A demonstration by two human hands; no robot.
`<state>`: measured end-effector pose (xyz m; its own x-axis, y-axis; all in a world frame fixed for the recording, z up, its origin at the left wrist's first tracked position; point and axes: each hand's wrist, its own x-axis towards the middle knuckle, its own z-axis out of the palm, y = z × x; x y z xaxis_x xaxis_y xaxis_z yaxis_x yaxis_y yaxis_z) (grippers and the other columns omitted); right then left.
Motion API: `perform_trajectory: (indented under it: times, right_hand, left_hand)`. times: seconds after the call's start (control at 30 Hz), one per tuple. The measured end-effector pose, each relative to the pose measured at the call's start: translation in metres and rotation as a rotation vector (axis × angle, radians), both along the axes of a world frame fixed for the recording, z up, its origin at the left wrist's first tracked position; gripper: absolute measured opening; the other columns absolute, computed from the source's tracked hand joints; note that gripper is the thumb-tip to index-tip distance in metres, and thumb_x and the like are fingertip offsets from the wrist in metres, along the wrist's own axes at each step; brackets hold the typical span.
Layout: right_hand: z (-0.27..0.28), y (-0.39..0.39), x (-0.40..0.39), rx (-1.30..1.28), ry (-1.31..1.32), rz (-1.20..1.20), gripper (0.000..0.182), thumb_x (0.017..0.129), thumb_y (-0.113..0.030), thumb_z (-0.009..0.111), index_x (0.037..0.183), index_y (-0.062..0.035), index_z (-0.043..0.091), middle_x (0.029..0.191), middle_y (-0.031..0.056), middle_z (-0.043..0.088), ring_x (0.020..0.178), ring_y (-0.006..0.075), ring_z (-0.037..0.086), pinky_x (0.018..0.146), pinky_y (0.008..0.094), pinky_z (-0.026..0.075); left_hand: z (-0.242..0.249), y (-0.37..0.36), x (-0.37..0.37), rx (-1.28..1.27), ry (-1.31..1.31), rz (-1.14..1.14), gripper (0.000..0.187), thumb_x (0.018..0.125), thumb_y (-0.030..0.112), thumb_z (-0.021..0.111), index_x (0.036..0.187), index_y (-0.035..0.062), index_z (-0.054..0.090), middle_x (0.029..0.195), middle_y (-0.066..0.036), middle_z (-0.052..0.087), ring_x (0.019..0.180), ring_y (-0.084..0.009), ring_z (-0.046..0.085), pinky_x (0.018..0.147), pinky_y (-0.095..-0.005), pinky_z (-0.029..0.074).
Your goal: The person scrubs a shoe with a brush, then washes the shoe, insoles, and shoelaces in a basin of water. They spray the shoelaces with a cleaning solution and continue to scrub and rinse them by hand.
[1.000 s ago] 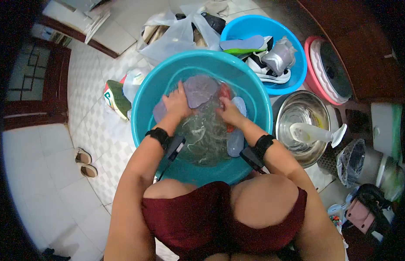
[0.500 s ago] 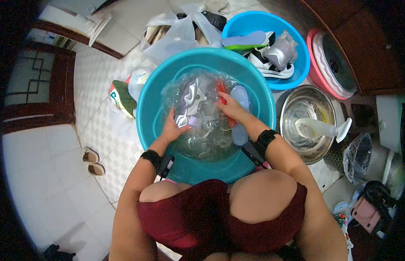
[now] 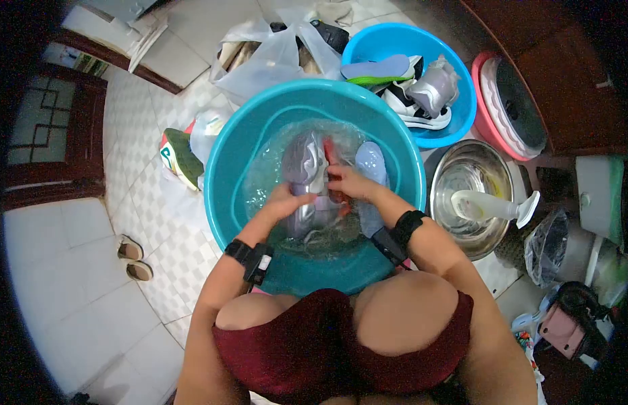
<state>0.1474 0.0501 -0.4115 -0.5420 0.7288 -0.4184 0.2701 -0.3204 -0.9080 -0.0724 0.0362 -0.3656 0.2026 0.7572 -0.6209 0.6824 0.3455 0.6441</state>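
Note:
A silvery-grey sneaker (image 3: 306,160) lies in the water of a large teal basin (image 3: 223,135). My left hand (image 3: 288,202) is closed around its near part, with the thumb on top and the other fingers largely hidden. At the shoe's right edge, the curled fingers of my right hand (image 3: 351,183) press against its side. Partly under that hand is a long red object (image 3: 331,155) whose kind I cannot make out. A blue-grey insole (image 3: 370,160) rests in the water to the right.
Behind stands a blue basin (image 3: 462,101) with black-and-white shoes, another grey shoe and an insole. To the right, a pump bottle (image 3: 486,204) lies across a steel bowl (image 3: 442,172). A plastic bag (image 3: 260,67) of shoes sits at the back; beige shoes (image 3: 135,260) stand left.
The sneaker has turned and come up more into view between my hands. My left hand has shifted slightly right onto it, and my right hand has moved down to its edge.

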Motion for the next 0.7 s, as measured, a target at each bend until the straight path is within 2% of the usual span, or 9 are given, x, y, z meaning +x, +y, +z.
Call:
perform_trajectory:
  times: [0.1, 0.17, 0.27, 0.3, 0.4, 0.43, 0.53, 0.63, 0.7]
  right_hand:
    - [-0.002, 0.002, 0.0, -0.132, 0.082, -0.411, 0.034, 0.077, 0.001, 0.05, 0.11, 0.0025, 0.054, 0.097, 0.0099, 0.059, 0.072, 0.0175, 0.06, 0.066, 0.0294, 0.048]
    - [-0.002, 0.004, 0.001, -0.106, 0.068, -0.497, 0.032, 0.078, 0.003, 0.047, 0.108, 0.0033, 0.056, 0.097, 0.0089, 0.059, 0.068, 0.0152, 0.06, 0.061, 0.029, 0.048]
    - [-0.002, 0.004, 0.001, -0.048, -0.013, -0.54, 0.03, 0.079, 0.001, 0.047, 0.106, 0.0016, 0.057, 0.091, 0.0099, 0.06, 0.066, 0.018, 0.06, 0.059, 0.0312, 0.048]
    - [-0.003, 0.003, 0.0, -0.025, -0.05, -0.537, 0.029, 0.079, -0.001, 0.047, 0.106, 0.0006, 0.058, 0.088, 0.0107, 0.062, 0.066, 0.02, 0.061, 0.06, 0.0324, 0.048]
    - [-0.018, 0.009, 0.007, 0.138, -0.244, -0.403, 0.027, 0.078, -0.009, 0.05, 0.102, -0.0025, 0.059, 0.083, 0.0158, 0.063, 0.07, 0.0289, 0.061, 0.063, 0.0385, 0.048]
    - [-0.024, 0.007, 0.01, 0.199, -0.326, -0.335, 0.027, 0.077, -0.012, 0.051, 0.101, -0.0035, 0.06, 0.082, 0.018, 0.062, 0.072, 0.0323, 0.061, 0.065, 0.0409, 0.048]
    - [-0.022, 0.004, 0.013, 0.291, -0.501, -0.244, 0.026, 0.074, -0.019, 0.053, 0.094, -0.005, 0.062, 0.086, 0.0225, 0.06, 0.078, 0.0387, 0.058, 0.071, 0.0457, 0.046]
    - [0.028, -0.004, 0.01, 0.014, -0.522, -0.267, 0.023, 0.073, -0.018, 0.054, 0.091, -0.0054, 0.062, 0.085, 0.0229, 0.06, 0.082, 0.0381, 0.057, 0.073, 0.0452, 0.046]
    - [0.008, -0.004, 0.01, 0.223, -0.54, -0.231, 0.02, 0.076, -0.016, 0.051, 0.089, -0.0047, 0.06, 0.076, 0.0167, 0.06, 0.075, 0.0301, 0.058, 0.066, 0.0388, 0.045]
  left_hand:
    - [0.034, 0.005, -0.003, 0.137, 0.22, 0.052, 0.073, 0.063, 0.046, 0.07, 0.109, -0.0072, 0.05, 0.107, -0.021, 0.056, 0.1, -0.0323, 0.054, 0.087, -0.0363, 0.041]
    - [0.066, 0.01, -0.002, 0.237, 0.329, 0.072, 0.064, 0.064, 0.045, 0.068, 0.101, -0.0056, 0.053, 0.099, -0.022, 0.058, 0.092, -0.0346, 0.055, 0.081, -0.0401, 0.043]
    - [0.07, 0.005, 0.002, 0.742, 0.563, -0.165, 0.058, 0.059, 0.04, 0.073, 0.094, -0.0024, 0.056, 0.088, -0.02, 0.057, 0.085, -0.0312, 0.054, 0.074, -0.0394, 0.042]
    - [0.063, 0.001, 0.002, 0.787, 0.609, -0.243, 0.073, 0.057, 0.039, 0.073, 0.111, -0.0029, 0.048, 0.092, -0.016, 0.054, 0.087, -0.0293, 0.052, 0.074, -0.0399, 0.04]
    - [0.055, -0.012, 0.02, 0.756, 0.796, -0.398, 0.091, 0.059, 0.039, 0.072, 0.127, -0.0045, 0.03, 0.103, -0.015, 0.05, 0.092, -0.0289, 0.05, 0.076, -0.0401, 0.039]
    - [0.058, -0.014, 0.028, 0.571, 0.877, -0.462, 0.102, 0.059, 0.04, 0.072, 0.133, -0.004, 0.018, 0.12, -0.013, 0.043, 0.099, -0.026, 0.048, 0.079, -0.0392, 0.036]
    - [0.03, -0.018, 0.034, 0.722, 1.066, -0.569, 0.103, 0.059, 0.046, 0.071, 0.133, -0.0049, 0.019, 0.121, -0.014, 0.046, 0.103, -0.0266, 0.048, 0.081, -0.0379, 0.035]
    - [-0.003, 0.005, 0.042, 0.441, 1.198, -0.597, 0.103, 0.06, 0.055, 0.067, 0.131, -0.0063, 0.023, 0.119, -0.014, 0.048, 0.104, -0.0264, 0.048, 0.086, -0.041, 0.034]
    - [0.02, 0.033, 0.046, 0.253, 1.113, -0.637, 0.098, 0.063, 0.055, 0.064, 0.13, -0.0058, 0.025, 0.118, -0.015, 0.05, 0.107, -0.0277, 0.047, 0.091, -0.0423, 0.032]
